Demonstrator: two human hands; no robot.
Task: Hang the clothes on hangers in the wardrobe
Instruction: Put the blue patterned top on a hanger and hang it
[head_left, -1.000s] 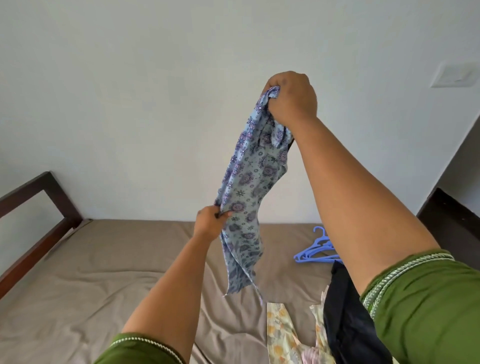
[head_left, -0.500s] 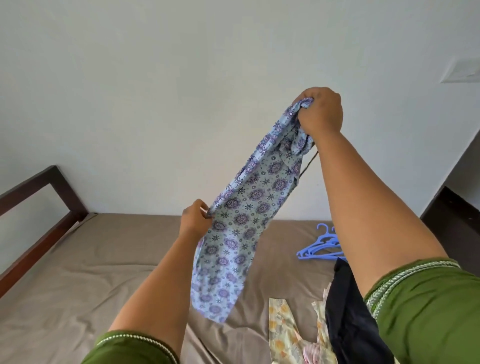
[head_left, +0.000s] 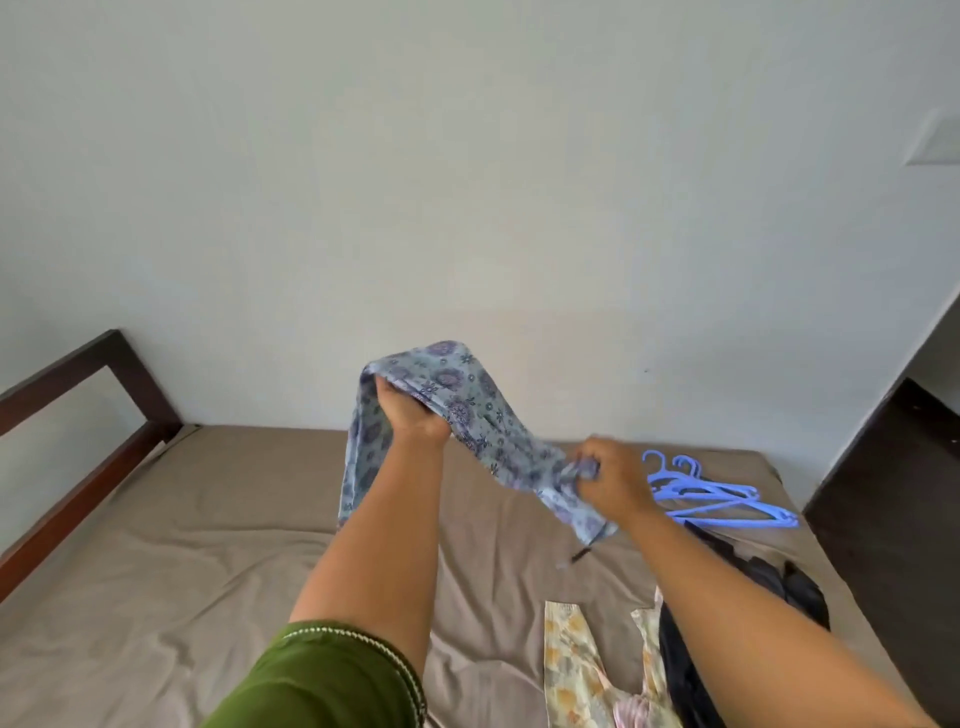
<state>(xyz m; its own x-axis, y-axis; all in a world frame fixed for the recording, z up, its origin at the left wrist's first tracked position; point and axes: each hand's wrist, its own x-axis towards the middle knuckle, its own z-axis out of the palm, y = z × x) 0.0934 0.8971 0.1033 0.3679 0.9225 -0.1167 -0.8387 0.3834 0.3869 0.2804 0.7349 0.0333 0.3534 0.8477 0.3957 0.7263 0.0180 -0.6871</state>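
A light blue floral garment (head_left: 467, 410) is stretched between both hands above the bed. My left hand (head_left: 410, 415) is raised and sits inside the cloth, gripping its upper fold, with fabric draping over its fingers. My right hand (head_left: 613, 480) is lower and to the right, pinching the other end of the garment just above the mattress. Several blue plastic hangers (head_left: 711, 493) lie on the bed right of my right hand.
The bed (head_left: 208, 545) has a taupe sheet and a dark wooden frame (head_left: 88, 431) at the left. A yellow floral garment (head_left: 576, 670) and a black garment (head_left: 779, 577) lie at the lower right. Dark furniture (head_left: 893, 493) stands at the right edge.
My right hand has dropped from high up down to near the mattress, still holding the garment. My left hand has risen and gone into the cloth, so the garment now slopes the other way.
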